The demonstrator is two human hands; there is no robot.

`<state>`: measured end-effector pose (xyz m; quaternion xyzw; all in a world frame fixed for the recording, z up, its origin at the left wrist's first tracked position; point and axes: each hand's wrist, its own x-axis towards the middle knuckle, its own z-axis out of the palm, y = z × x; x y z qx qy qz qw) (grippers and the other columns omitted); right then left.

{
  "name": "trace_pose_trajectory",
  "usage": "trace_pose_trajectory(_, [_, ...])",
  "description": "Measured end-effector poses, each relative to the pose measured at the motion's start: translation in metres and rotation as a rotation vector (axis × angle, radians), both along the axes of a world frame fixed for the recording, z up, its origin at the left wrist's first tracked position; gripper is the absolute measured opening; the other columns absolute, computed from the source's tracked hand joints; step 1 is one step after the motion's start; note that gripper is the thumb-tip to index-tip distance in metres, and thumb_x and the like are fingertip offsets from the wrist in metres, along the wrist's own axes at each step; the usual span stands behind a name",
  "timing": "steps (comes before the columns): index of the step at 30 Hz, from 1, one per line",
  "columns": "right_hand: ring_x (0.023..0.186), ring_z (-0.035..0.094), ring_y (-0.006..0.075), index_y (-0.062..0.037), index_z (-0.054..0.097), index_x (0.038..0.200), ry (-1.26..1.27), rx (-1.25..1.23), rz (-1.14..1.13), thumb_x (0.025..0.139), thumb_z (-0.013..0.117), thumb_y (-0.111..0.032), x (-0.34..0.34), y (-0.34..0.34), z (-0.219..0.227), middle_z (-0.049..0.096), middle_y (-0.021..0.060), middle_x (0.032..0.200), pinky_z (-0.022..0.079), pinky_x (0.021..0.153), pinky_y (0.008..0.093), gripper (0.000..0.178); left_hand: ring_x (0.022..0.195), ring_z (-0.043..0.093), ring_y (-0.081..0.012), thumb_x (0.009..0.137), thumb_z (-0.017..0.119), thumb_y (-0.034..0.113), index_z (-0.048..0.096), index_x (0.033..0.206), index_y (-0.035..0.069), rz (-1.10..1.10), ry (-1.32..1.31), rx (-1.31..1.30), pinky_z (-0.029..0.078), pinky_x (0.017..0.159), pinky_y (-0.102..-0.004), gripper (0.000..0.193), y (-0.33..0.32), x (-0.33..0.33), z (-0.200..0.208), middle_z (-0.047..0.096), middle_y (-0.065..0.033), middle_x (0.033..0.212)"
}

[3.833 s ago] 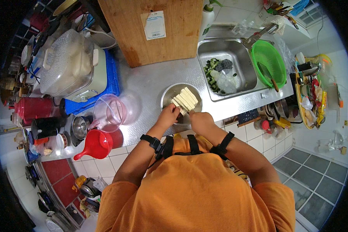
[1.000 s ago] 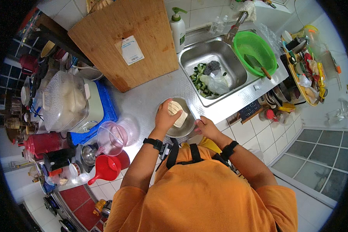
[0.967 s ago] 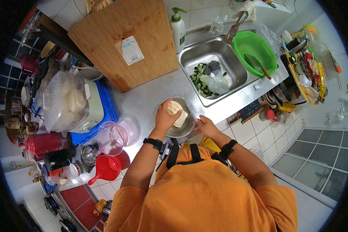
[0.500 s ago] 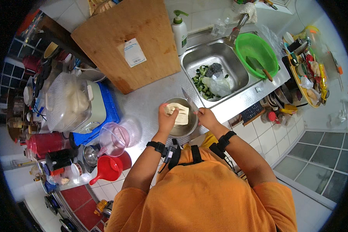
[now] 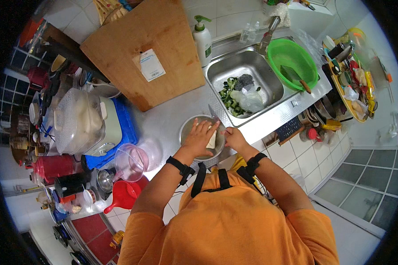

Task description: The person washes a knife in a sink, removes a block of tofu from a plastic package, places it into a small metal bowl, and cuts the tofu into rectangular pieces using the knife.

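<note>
I'm seeing the left hand (image 5: 200,139) splaying over a pale block (image 5: 212,140) in the bowl (image 5: 184,129), masking cuts made or remaining, right hand (image 5: 235,138) gripping the knife (image 5: 214,112).

Sink (image 5: 264,70): 1. Inside it: dark scrubber (image 5: 244,81), 1; plastic bag (image 5: 251,100), 1; green chunks (image 5: 227,95), heaped, not countable. Right of sink: green basin (image 5: 292,52), 1, holding brown-handled knife (image 5: 290,75), 1. Behind sink: tap (image 5: 268,39), 1; small clear bottles (image 5: 245,33), 2. Left of sink: soap bottle (image 5: 202,43), 1; wooden board (image 5: 177,48), 1. Farther left: steamer (image 5: 80,123), 1; clear jug (image 5: 132,158), 1; red scoop (image 5: 123,194), 1. Near side of sink, toward left: steel bowl (image 5: 185,131), 1; held knife (image 5: 214,114), 1; left hand (image 5: 200,138) plus right hand (image 5: 235,138), 2 hands; pale pieces (image 5: 212,141), partly covered, count unclear.
</note>
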<state>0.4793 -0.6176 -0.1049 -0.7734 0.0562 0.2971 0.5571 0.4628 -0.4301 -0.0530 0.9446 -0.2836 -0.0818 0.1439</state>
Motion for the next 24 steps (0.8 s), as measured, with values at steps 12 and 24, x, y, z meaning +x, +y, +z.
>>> trace_pose_trajectory(12, [0.061,0.057,0.0132,0.0039,0.057,0.094,0.104,0.070,-0.063,0.093,0.045,-0.019,0.004,-0.002,-0.006,0.063,0.0077,0.082,0.051,0.054,0.0270,0.025,0.110,0.045,-0.0338,0.054,0.080,0.013,0.042,0.116,0.007,0.185,-0.003,-0.340,0.036,0.096,-0.0394,0.073,0.024,-0.005,-0.010,0.047,-0.0138,0.113])
trace_pose_trajectory(24, [0.063,0.055,0.0264,0.0029,0.054,0.086,-0.284,-0.157,0.097,0.090,0.049,-0.018,0.004,0.001,-0.005,0.059,0.0157,0.076,0.045,0.058,0.0356,0.021,0.111,0.041,-0.0378,0.059,0.079,0.023,0.034,0.126,0.001,0.533,-0.037,-0.295,0.036,0.095,-0.0401,0.083,0.009,-0.044,-0.002,0.038,-0.0192,0.118])
